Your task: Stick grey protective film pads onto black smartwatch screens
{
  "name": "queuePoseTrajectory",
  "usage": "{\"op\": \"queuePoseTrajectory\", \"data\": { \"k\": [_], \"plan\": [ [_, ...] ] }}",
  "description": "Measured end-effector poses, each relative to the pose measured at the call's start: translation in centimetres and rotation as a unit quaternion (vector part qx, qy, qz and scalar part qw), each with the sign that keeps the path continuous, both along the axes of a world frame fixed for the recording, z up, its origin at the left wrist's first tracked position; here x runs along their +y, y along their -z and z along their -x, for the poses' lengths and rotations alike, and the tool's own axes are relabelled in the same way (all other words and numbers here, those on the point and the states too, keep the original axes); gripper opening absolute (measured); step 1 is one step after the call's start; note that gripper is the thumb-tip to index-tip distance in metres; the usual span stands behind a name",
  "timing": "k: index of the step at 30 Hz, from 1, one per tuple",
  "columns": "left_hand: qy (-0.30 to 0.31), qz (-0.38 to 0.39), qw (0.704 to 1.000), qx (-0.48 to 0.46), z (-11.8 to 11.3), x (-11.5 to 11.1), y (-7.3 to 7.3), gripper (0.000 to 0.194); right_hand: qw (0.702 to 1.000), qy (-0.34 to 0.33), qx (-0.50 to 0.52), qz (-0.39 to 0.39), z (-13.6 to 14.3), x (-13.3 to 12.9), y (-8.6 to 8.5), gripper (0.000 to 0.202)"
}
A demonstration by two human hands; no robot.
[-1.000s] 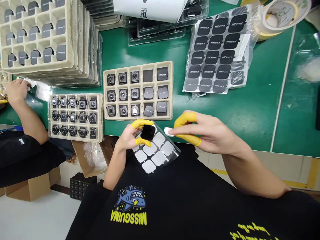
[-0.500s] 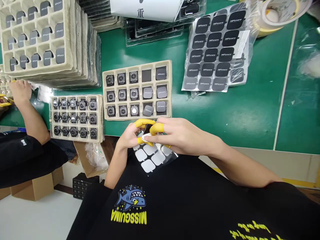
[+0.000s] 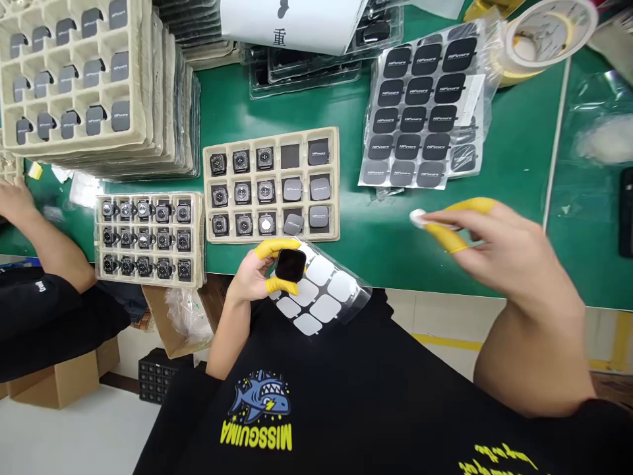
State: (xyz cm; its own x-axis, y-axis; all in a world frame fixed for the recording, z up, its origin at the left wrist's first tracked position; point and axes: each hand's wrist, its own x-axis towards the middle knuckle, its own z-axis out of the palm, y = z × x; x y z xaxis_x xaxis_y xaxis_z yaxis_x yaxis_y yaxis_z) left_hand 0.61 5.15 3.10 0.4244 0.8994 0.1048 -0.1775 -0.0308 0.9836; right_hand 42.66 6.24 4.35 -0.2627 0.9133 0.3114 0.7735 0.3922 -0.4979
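Between its yellow-covered fingers my left hand [image 3: 254, 274] grips a square black watch face [image 3: 291, 265], screen up. Beneath that hand lies a clear sheet of white rounded-square stickers [image 3: 326, 308], partly hidden by the watch. My right hand [image 3: 499, 241], also with yellow finger covers, is raised well to the right and pinches a small white round piece [image 3: 418, 218]. Just beyond my left hand stands a beige tray [image 3: 271, 135] holding watch bodies on its left side and grey covers on its right; one compartment in its back row shows only a dark base.
At the left are a second tray of watches [image 3: 200, 241] and a tall tray stack [image 3: 171, 112]. Sheets of black labels [image 3: 413, 119] lie at the back right beside tape rolls [image 3: 548, 36]. Another person's hand [image 3: 17, 201] is at the far left.
My right hand has moved away from my left hand to the right, carrying the white piece. The watch face now shows fully in my left hand. The other person's hand has shifted left.
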Motion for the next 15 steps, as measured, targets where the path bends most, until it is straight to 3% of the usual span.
{"op": "queuePoseTrajectory", "data": {
  "k": [2,3,5,6,7,9,11,12,13,14,15],
  "plan": [
    [-0.008,-0.009,1.000,0.002,0.1,0.1,-0.2,0.079,0.987,0.155,-0.042,0.007,-3.5,0.5,3.1,0.032],
    [-0.014,-0.012,1.000,0.008,0.1,0.2,-0.3,0.081,0.964,0.258,-0.059,0.026,-5.1,1.0,4.7,0.033],
    [-0.029,-0.017,0.999,0.021,0.1,0.4,-0.6,0.084,0.888,0.443,-0.080,0.092,-7.5,2.5,7.6,0.042],
    [-0.036,-0.023,0.999,0.021,0.0,0.6,-0.9,0.084,0.859,0.490,-0.081,0.124,-8.3,3.1,8.7,0.052],
    [-0.043,-0.031,0.998,0.017,-0.1,0.7,-1.1,0.083,0.849,0.504,-0.075,0.144,-8.7,3.5,9.5,0.058],
    [-0.053,-0.053,0.997,-0.004,-0.4,0.9,-1.8,0.079,0.877,0.466,-0.047,0.106,-8.0,3.3,9.9,0.053],
    [-0.061,-0.071,0.995,-0.019,-0.7,1.0,-2.5,0.076,0.905,0.425,0.007,-0.026,-5.5,1.8,8.7,0.040],
    [-0.066,-0.079,0.994,-0.021,-0.9,1.0,-2.9,0.075,0.897,0.429,0.046,-0.099,-3.6,0.7,7.5,0.035],
    [-0.074,-0.088,0.993,-0.022,-1.1,1.0,-3.1,0.075,0.891,0.425,0.098,-0.123,-1.4,-0.5,6.1,0.030],
    [-0.085,-0.096,0.991,-0.023,-1.2,1.0,-3.3,0.075,0.909,0.379,0.163,-0.068,1.0,-1.7,4.6,0.027],
    [-0.098,-0.105,0.989,-0.025,-1.3,1.0,-3.4,0.075,0.921,0.307,0.238,0.040,3.4,-2.7,3.0,0.028]
  ]
}}
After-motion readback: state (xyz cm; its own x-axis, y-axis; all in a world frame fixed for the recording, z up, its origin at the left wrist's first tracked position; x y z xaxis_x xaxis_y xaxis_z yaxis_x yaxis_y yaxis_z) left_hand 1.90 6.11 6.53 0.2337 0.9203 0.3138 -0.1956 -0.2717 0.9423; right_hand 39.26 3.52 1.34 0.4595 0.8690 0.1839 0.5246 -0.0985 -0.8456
